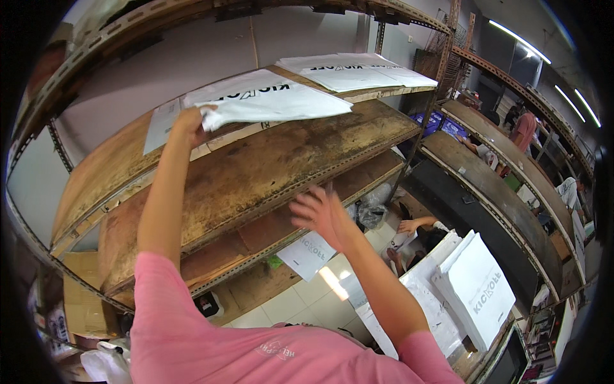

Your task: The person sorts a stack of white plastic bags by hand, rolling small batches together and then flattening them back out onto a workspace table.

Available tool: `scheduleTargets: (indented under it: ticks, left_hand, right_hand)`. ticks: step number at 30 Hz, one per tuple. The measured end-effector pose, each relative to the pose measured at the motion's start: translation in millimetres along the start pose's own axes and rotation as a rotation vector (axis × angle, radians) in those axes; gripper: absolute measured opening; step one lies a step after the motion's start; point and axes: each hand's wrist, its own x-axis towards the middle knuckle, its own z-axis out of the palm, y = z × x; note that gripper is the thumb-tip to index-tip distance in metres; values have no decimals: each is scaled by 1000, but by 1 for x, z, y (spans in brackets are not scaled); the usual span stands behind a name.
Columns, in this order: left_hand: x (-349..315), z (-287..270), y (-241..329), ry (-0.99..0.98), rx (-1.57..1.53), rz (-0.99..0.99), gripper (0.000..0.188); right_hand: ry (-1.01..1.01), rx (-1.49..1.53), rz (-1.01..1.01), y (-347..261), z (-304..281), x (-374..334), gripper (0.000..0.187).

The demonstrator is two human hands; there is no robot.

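Note:
My left hand [190,125] is closed on the near left corner of a limp white sheet [268,105] with black print. That sheet lies over the top wooden shelf board [96,182], its near edge bunched at my fingers; I cannot tell whether it is cloth or thin plastic. A paler grey sheet [162,125] shows beside my left wrist. More printed white sheets [358,72] lie farther right on that board. My right hand [320,216] holds nothing, its fingers spread and slightly blurred, in front of the lower shelf boards [256,185].
A thick stack of printed white sheets [480,288] stands at lower right. Beyond it a co-worker's hand [412,225] reaches in, low down. Another printed sheet [306,256] hangs below the shelves. Metal racks [505,144] run along the right; a cardboard box [83,294] sits at lower left.

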Motion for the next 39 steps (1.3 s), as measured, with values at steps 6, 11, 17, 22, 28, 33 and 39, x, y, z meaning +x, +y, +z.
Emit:
scheduleTargets:
  ticks: [6,11,17,22,28,33,39]
  left_hand:
    - [-159,8,-42,-23,-132,215,42]
    - [-207,31,-101,-65,-418,232,66]
    - [-164,-4,-220,-288,-1212,32,122]
    - [-166,45,-338,-351,-891,-33,117]
    - [-298,213,-412,-1060,-209,-847,48]
    - [-379,310,-451,-1295,75,-679,38]
    - [-410,351,-425,-1400,128,-595,33]
  right_hand:
    - [144,313,-266,-36,99,52,74]
    - [377,35,-468,-21,62,44,35]
    - [378,-254,-565,-102,63,-80,23]
    - [472,-591,-436,-161,15,-227,32]
    - [739,-820,87,-134,-71,-404,36]
    - [1075,-997,369,-70,-139,-572,40]
    - [1350,-492,70,23,-146,-733,40]
